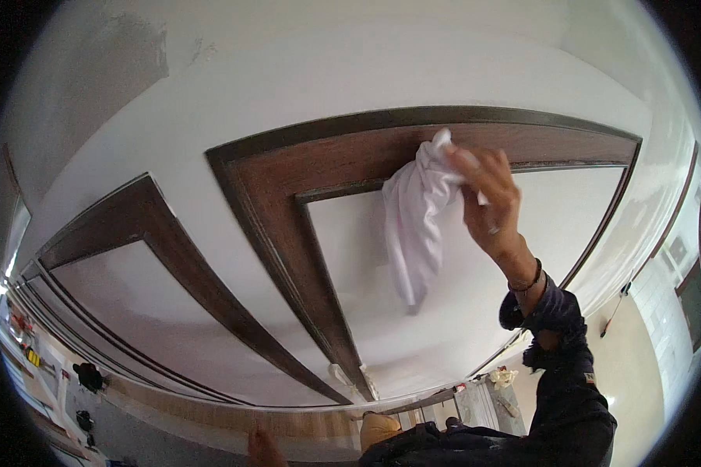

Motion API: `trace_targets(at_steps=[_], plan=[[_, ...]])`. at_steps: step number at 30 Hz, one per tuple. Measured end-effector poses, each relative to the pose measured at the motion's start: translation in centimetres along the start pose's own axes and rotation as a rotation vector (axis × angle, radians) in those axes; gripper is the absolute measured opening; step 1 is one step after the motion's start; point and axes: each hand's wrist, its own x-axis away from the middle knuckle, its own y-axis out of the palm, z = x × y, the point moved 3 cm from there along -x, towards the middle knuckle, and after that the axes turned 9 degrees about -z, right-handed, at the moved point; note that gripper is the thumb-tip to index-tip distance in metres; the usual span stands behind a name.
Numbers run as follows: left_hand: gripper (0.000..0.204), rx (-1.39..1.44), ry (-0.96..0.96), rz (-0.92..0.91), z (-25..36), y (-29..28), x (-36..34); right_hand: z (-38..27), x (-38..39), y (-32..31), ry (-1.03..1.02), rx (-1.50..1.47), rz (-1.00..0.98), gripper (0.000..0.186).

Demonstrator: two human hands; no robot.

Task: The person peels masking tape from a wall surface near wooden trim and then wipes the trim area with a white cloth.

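Note:
My right hand [491, 198] reaches up to the wall and grips a white cloth [420, 222]. The fingers are curled round the cloth's bunched upper end, slightly blurred, and the rest hangs down in folds. That upper end lies against the brown wooden frame [350, 152] with dark edge mouldings, near its top rail. The hanging part falls over the white panel [350, 257] inside the frame. At the lower edge, part of my left hand [263, 447] shows, low and well away from the wall frame; its fingers cannot be made out.
A second brown frame [183, 245] stands on the wall to the left. Grey patches [117, 62] mark the surface at upper left. Boards [436, 412] and a crumpled pale item [503, 377] lie below. Tools and dark objects [89, 377] are scattered on the floor at lower left.

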Motion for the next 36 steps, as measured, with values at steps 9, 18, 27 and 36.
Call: trace_targets(at_steps=[9, 18, 27, 36], plan=[[0.117, 0.4, 0.633, -0.468, 39.1, 20.0, 2.8, -13.1, 0.3, 1.8, 0.232, -1.659, -0.01, 0.036], [0.033, 1.019, 0.108, -0.511, 35.6, 19.5, 4.8, -12.6, 8.8, 5.9, 0.611, -1.642, -0.472, 0.034], [0.063, 0.092, 0.328, -0.872, 41.5, 25.8, 5.5, -10.7, 1.9, 2.7, 0.772, -1.823, 0.016, 0.036], [0.053, 0.358, 0.465, -1.072, 41.2, 30.3, 6.1, -10.6, -6.6, 5.4, 0.081, -0.39, -0.418, 0.036]])
